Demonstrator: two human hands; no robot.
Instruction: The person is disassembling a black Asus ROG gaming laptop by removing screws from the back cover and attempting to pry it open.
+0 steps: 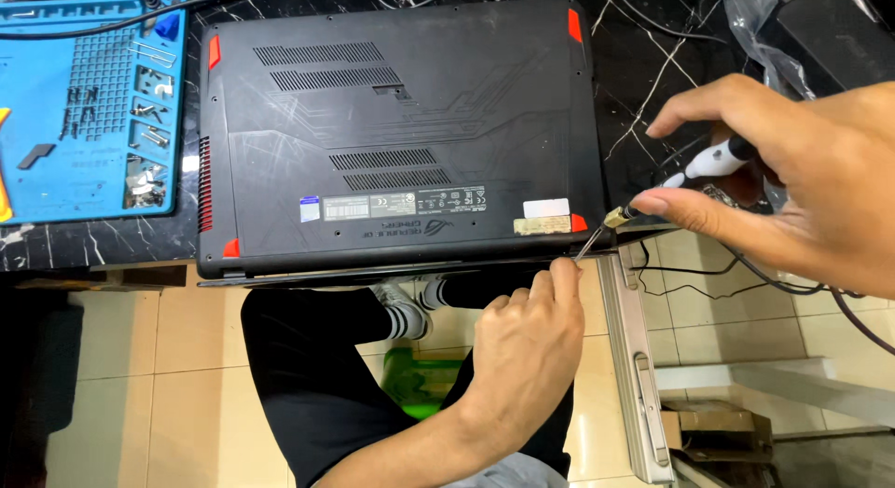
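**A:** Only 1 view here, the head cam looking straight down. The laptop [396,134] lies bottom-up on the dark marble table [643,68], its near edge hanging a bit over the table's front. The right hand [792,180] comes in from the right and holds an electric screwdriver [713,160] — fingers closed round the white body, thumb and forefinger pinched down near the brass chuck.

**B:** Which way does the driver point?

**A:** Its long axis runs from upper right down to lower left, so the thin bit [589,246] aims at the laptop's near right corner, just below the red foot [579,223]. The tip sits right at the case edge; I can't tell if it's actually seated in a screw.

**B:** And the other hand?

**A:** The left hand [522,348] reaches up from below, fingers curled together, fingertips touching the bit's tip at that same corner. So both hands meet at 1 spot — the left is nearer the corner, the right sits further back along the tool.

**B:** Anything else around?

**A:** A blue mat [89,96] with loose screws and small parts, just left of the laptop.
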